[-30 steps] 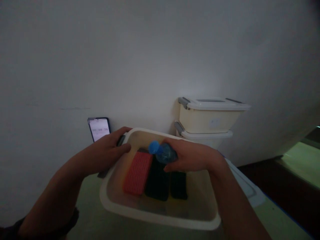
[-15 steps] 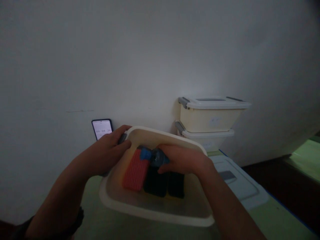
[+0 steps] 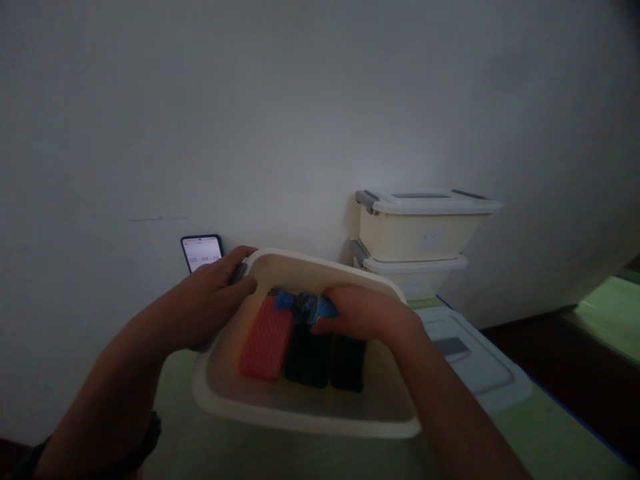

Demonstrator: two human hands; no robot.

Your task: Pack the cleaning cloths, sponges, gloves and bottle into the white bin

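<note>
Cream bin (image 3: pixel 300 403) with one red sponge (image 3: pixel 266 343), two black sponges (image 3: pixel 307 363), one bottle (image 3: pixel 307 308); rim (image 3: pixel 305 422) in left hand's (image 3: pixel 215 287) pinch, bottle in right hand's (image 3: pixel 365 311).

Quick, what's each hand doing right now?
Left hand: closed on the left rim of the white bin.
Right hand: closed on the blue bottle, inside the bin.

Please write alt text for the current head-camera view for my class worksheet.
A right hand holds a blue bottle inside an open cream tub, which also contains a red textured block and two dark blocks; the left hand grips the tub's end. Behind are a lit phone and two stacked lidded boxes.
</note>
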